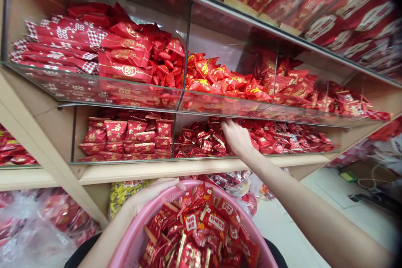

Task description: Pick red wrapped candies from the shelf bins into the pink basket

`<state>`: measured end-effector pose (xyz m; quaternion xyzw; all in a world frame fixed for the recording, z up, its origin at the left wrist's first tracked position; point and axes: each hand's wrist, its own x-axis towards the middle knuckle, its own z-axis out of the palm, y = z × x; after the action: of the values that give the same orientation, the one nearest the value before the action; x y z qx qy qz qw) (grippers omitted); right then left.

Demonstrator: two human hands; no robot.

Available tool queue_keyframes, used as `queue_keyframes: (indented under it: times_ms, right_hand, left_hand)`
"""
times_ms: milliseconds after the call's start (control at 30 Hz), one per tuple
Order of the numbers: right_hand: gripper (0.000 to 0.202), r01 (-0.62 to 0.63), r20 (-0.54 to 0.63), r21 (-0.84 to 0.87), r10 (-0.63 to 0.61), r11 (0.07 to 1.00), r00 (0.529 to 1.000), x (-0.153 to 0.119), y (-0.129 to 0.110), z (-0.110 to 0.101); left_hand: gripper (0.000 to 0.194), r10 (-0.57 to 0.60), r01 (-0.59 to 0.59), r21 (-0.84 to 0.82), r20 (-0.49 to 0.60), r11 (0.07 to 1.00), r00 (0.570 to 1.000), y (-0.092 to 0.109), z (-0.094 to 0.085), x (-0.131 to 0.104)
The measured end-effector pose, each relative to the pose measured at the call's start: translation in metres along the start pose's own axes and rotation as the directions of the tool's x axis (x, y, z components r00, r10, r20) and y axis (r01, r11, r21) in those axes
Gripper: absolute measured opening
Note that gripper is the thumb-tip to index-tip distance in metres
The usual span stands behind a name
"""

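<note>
A pink plastic basket (130, 234) full of red and gold wrapped packets (216, 222) is at the bottom centre. My left hand (153, 192) lies on its upper left rim, fingers stretched out along the edge. My right hand (237, 136) reaches into the lower glass-fronted compartment, among small dark red wrapped sweets (207, 144). Its fingertips are hidden behind the sweets and the shelf edge, so what they hold, if anything, does not show.
The upper shelf (160, 94) holds red packets behind glass, with dividers. Stacked red packets (116, 132) fill the lower left compartment. Below are yellow packets (124, 194) and clear bags (34, 234). Cables (373, 176) lie at the right.
</note>
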<state>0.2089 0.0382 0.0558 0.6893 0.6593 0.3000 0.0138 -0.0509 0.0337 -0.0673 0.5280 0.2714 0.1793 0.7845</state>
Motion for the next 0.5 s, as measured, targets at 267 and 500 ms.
queue_keyframes:
  times_ms: [267, 500]
  right_hand:
    - [0.011, -0.097, -0.197, 0.48, 0.215, 0.872, 0.957, -0.067, 0.012, -0.024]
    - [0.025, -0.326, 0.311, 0.944, 0.2, 0.048, 0.929, -0.111, 0.002, -0.029]
  left_hand:
    - [0.028, 0.009, -0.008, -0.033, 0.03, 0.999, 1.0, -0.004, -0.003, 0.002]
    - [0.029, 0.027, -0.029, 0.045, 0.03, 0.999, 0.999, -0.001, 0.002, 0.003]
